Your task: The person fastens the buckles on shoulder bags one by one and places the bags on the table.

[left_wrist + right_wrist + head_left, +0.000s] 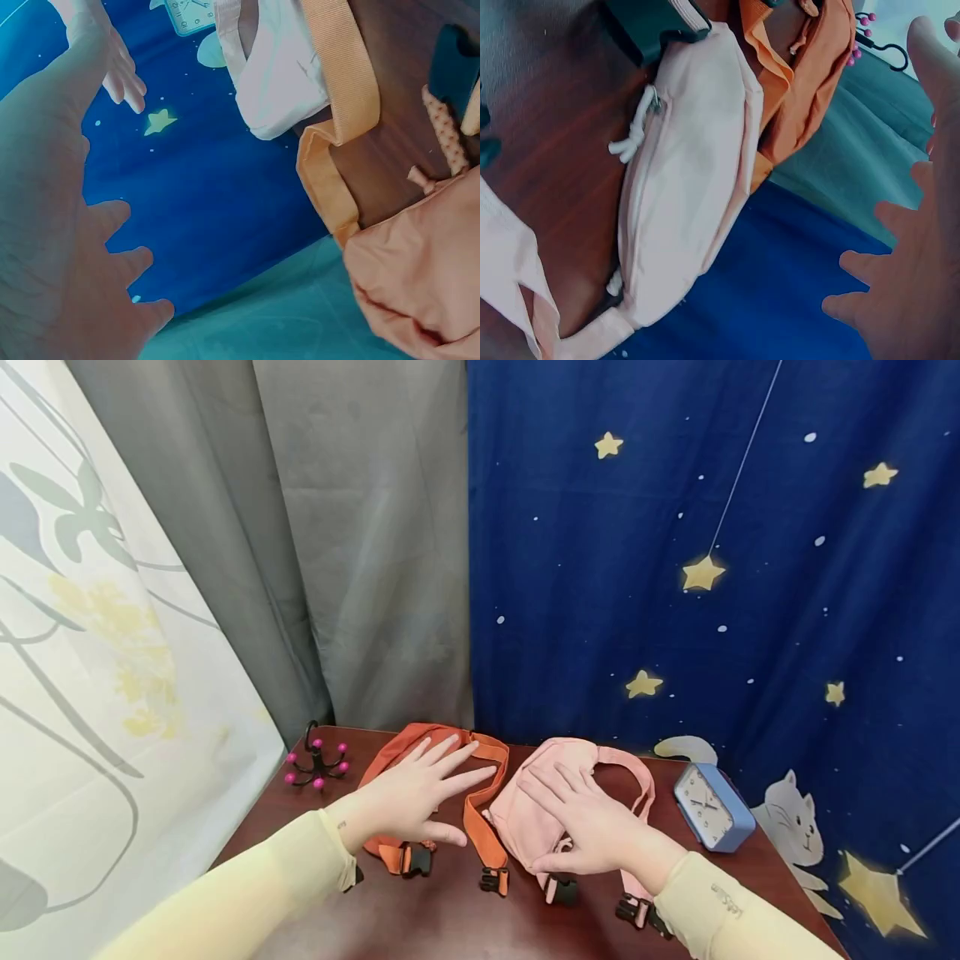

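My left hand [408,789] is held over an orange waist bag [420,733], its fingers spread and nothing in its grasp. The bag's orange strap [483,835] loops to the right and ends in a black buckle [493,881]. Over a pink waist bag [513,827], my right hand [588,822] is likewise spread and holds nothing. The right wrist view shows the pink bag's zipper with a white cord pull [634,131]. In the left wrist view a gap separates my fingers from the orange bag [420,262]. Each hand covers part of a bag in the head view.
A black hook hanger with pink tips [317,767] is at the table's left. A blue alarm clock [712,806] stands at the right. Behind the reddish-brown table [450,927] hang a grey curtain [375,543] and a blue star-patterned curtain [570,568].
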{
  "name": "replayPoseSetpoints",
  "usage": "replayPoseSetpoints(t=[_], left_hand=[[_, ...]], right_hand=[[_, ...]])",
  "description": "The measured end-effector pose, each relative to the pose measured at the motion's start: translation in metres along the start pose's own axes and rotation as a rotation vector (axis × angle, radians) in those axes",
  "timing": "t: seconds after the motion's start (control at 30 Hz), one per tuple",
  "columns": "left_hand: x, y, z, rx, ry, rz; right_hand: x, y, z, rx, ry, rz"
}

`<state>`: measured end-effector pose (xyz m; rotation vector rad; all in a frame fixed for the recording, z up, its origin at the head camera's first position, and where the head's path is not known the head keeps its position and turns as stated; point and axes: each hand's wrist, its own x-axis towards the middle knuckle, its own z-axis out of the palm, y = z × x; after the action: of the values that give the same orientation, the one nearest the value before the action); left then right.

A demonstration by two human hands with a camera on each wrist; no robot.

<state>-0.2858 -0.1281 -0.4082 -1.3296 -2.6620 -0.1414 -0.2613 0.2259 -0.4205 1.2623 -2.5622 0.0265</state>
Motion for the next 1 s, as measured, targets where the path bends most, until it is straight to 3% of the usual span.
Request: replayPoseSetpoints(t=[0.13, 0.3, 0.47, 0.7, 1.0], left_hand=[[-0.005, -0.004, 0.012, -0.054, 0.009, -0.012], [-0.012, -0.014, 0.031, -0.097, 0.069, -0.024], [-0.023, -0.027, 0.045, -0.155, 0.111, -0.123], [-0.042, -0.038, 0.076, -0.213, 0.104, -0.228], [-0.055, -0.043, 0.103, -0.276, 0.095, -0.228]], right_hand=[[0.001, -0.004, 0.012, 0.049, -0.054, 0.009], [0.004, -0.013, 0.03, 0.094, -0.113, 0.01], [0.007, -0.024, 0.045, 0.148, -0.17, 0.05], [0.012, -0.037, 0.064, 0.122, -0.098, -0.045], [0.015, -0.043, 0.077, 0.151, -0.141, -0.025]])
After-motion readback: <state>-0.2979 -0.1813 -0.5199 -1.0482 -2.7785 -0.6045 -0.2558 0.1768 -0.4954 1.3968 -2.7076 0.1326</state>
